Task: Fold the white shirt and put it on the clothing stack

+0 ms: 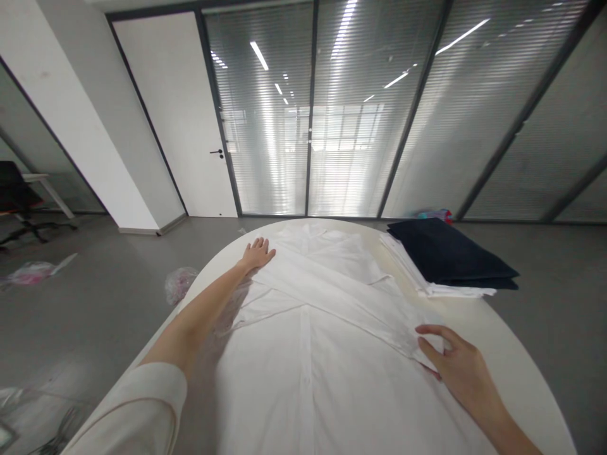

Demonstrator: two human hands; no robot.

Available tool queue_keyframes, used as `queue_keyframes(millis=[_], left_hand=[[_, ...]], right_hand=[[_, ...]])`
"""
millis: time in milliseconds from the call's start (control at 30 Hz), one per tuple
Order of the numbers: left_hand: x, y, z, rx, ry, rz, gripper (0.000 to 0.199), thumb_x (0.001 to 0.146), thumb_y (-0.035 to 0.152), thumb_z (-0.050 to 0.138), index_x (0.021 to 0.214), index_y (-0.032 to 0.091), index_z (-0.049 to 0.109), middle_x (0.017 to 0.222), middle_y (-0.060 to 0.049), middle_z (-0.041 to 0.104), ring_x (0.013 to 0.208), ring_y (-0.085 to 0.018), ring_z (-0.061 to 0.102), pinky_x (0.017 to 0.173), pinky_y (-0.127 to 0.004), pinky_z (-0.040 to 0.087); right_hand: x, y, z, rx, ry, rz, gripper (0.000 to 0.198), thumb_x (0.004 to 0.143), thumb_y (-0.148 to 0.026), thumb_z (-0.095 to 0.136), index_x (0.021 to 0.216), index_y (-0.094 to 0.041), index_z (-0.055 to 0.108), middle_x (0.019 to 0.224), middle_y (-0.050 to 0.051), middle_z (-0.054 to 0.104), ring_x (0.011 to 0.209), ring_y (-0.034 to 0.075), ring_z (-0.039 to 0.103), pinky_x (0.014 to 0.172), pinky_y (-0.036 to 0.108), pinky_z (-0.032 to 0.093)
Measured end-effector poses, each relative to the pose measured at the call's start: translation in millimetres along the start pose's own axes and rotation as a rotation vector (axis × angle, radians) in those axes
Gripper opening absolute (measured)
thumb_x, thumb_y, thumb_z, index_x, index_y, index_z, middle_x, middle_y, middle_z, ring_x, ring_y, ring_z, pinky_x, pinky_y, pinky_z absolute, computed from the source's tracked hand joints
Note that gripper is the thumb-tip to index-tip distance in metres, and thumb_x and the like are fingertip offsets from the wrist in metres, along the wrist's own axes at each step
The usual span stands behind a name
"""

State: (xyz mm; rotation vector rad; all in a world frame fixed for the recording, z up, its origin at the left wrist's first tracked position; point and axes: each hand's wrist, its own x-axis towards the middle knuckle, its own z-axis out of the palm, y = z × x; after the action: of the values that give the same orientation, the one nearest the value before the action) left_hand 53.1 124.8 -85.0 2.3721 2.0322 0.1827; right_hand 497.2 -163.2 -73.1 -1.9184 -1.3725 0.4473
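A white button-front shirt [265, 392] lies spread on the round table, its placket running toward me. One sleeve [332, 291] crosses the upper body diagonally, from the far left down to the right. My left hand [258, 254] presses flat on the fabric at the sleeve's upper left end, fingers stretched out. At the other end, my right hand [453, 360] has its fingers curled around the cuff, with thumb and index finger bent over it. Part of that grip is hidden by the cloth and the hand itself.
On the white table [516, 385], a folded dark navy cloth [446, 253] rests on folded white fabric [412, 268] at the right. Crumpled clear plastic [180, 284] is beside the table's left edge. An office chair [19, 196] stands far left; a glass partition [346, 164] rises behind.
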Motion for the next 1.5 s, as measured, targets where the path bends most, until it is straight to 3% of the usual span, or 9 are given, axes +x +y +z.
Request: queue_keyframes(millis=[267, 433, 633, 733, 833, 967, 1100, 1267, 1500], left_hand=[[8.5, 7.3, -6.9, 0.015, -0.051, -0.018, 0.072, 0.098, 0.063, 0.023, 0.152, 0.016, 0.033, 0.160, -0.021, 0.027, 0.150, -0.035, 0.022, 0.114, -0.062, 0.020], [8.5, 10.6, -5.2, 0.015, -0.023, -0.030, 0.072, 0.098, 0.063, 0.024, 0.153, 0.018, 0.031, 0.162, -0.021, 0.024, 0.150, -0.036, 0.019, 0.115, -0.062, 0.019], [-6.3, 23.2, -12.8, 0.016, 0.061, 0.001, 0.064, 0.099, 0.055, 0.032, 0.150, 0.016, 0.040, 0.163, -0.021, 0.020, 0.149, -0.041, 0.018, 0.114, -0.067, 0.017], [-26.1, 53.0, -17.6, 0.004, 0.137, 0.137, 0.057, 0.099, 0.050, 0.037, 0.146, 0.020, 0.047, 0.163, -0.017, 0.022, 0.149, -0.042, 0.019, 0.115, -0.066, 0.021], [-50.1, 86.9, -18.4, -0.086, 0.054, 0.436, 0.058, 0.098, 0.057, 0.037, 0.149, 0.029, 0.044, 0.162, -0.008, 0.029, 0.150, -0.035, 0.023, 0.118, -0.056, 0.026], [-70.0, 107.5, -16.8, -0.130, -0.023, 0.670, 0.066, 0.097, 0.066, 0.033, 0.153, 0.033, 0.036, 0.164, -0.005, 0.024, 0.152, -0.031, 0.017, 0.121, -0.055, 0.015], [-64.4, 89.4, -19.0, -0.094, -0.053, 0.575, 0.068, 0.096, 0.068, 0.030, 0.154, 0.032, 0.035, 0.165, -0.006, 0.020, 0.152, -0.032, 0.014, 0.120, -0.057, 0.014], [-55.9, 26.1, -29.5, -0.045, -0.023, 0.434, 0.072, 0.093, 0.068, 0.040, 0.152, 0.027, 0.040, 0.164, -0.009, 0.023, 0.151, -0.035, 0.019, 0.119, -0.055, 0.020], [-103.1, -45.4, -54.1, -0.127, -0.088, 0.639, 0.065, 0.083, 0.041, 0.065, 0.145, 0.029, 0.050, 0.155, -0.006, 0.043, 0.143, -0.027, 0.038, 0.118, -0.040, 0.033]], right_hand=[[2.5, -4.1, -3.5, 0.046, 0.187, -0.148, 0.044, 0.079, -0.053, 0.053, 0.103, -0.020, 0.070, 0.094, 0.007, 0.068, 0.045, 0.011, 0.042, 0.051, 0.030, 0.036], [6.1, 4.3, -0.8, -0.009, 0.037, -0.015, 0.050, 0.075, -0.053, 0.053, 0.105, -0.017, 0.071, 0.086, 0.008, 0.068, 0.048, 0.015, 0.050, 0.055, 0.032, 0.042], [9.6, 5.7, 2.5, -0.080, 0.059, -0.065, 0.050, 0.071, -0.053, 0.051, 0.098, -0.017, 0.073, 0.087, 0.009, 0.066, 0.051, 0.017, 0.054, 0.060, 0.035, 0.045], [9.2, 5.0, 3.1, -0.069, 0.048, -0.073, 0.048, 0.072, -0.051, 0.051, 0.098, -0.017, 0.073, 0.089, 0.009, 0.066, 0.049, 0.015, 0.051, 0.058, 0.034, 0.045], [6.1, 2.7, 1.9, -0.056, 0.038, -0.063, 0.045, 0.072, -0.049, 0.052, 0.097, -0.017, 0.073, 0.074, 0.005, 0.063, 0.045, 0.014, 0.046, 0.053, 0.031, 0.042], [1.5, -3.9, -3.0, -0.005, 0.023, -0.006, 0.043, 0.073, -0.048, 0.050, 0.092, -0.017, 0.073, 0.050, -0.002, 0.049, 0.042, 0.014, 0.040, 0.047, 0.028, 0.032], [-0.3, -12.0, -7.8, 0.138, 0.002, 0.087, 0.046, 0.072, -0.048, 0.051, 0.095, -0.015, 0.072, 0.046, -0.005, 0.042, 0.039, 0.012, 0.038, 0.041, 0.025, 0.028], [-2.5, -17.3, -8.5, 0.278, -0.118, 0.169, 0.042, 0.076, -0.050, 0.054, 0.099, -0.018, 0.066, 0.050, -0.007, 0.043, 0.035, 0.011, 0.045, 0.038, 0.024, 0.039], [-6.0, -22.9, -13.6, 0.552, -0.254, 0.280, 0.042, 0.070, -0.050, 0.074, 0.096, -0.017, 0.068, 0.066, 0.000, 0.058, 0.056, 0.019, 0.065, 0.061, 0.038, 0.064]])
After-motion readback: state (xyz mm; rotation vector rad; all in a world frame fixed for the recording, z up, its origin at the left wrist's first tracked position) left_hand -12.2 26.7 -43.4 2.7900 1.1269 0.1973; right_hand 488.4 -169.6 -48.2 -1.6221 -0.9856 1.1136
